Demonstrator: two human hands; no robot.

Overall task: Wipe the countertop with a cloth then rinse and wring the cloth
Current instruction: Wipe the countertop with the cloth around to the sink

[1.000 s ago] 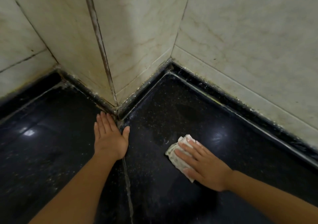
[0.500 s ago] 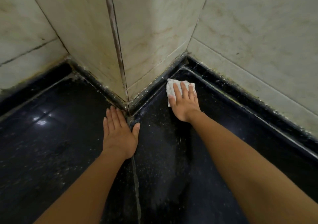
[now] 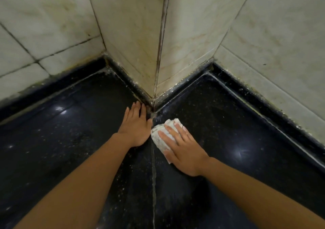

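Observation:
The black speckled countertop (image 3: 228,123) wraps around a protruding tiled wall corner. My right hand (image 3: 182,149) lies flat on a folded white cloth (image 3: 159,137) and presses it onto the counter just right of the grout seam. The cloth sticks out under my fingers on the left and far side. My left hand (image 3: 136,126) rests palm down on the counter left of the seam, fingers together and pointing at the wall corner, close beside the cloth.
A pale grout seam (image 3: 153,176) runs from the wall corner (image 3: 154,98) toward me between two counter slabs. Cream marble wall tiles (image 3: 263,43) with dirty joints border the counter behind and on both sides. A raised black lip (image 3: 263,109) edges the counter.
My right hand slid the cloth from the back inner corner toward me and left, ending next to my left hand. The left hand stayed planted; the view shifted.

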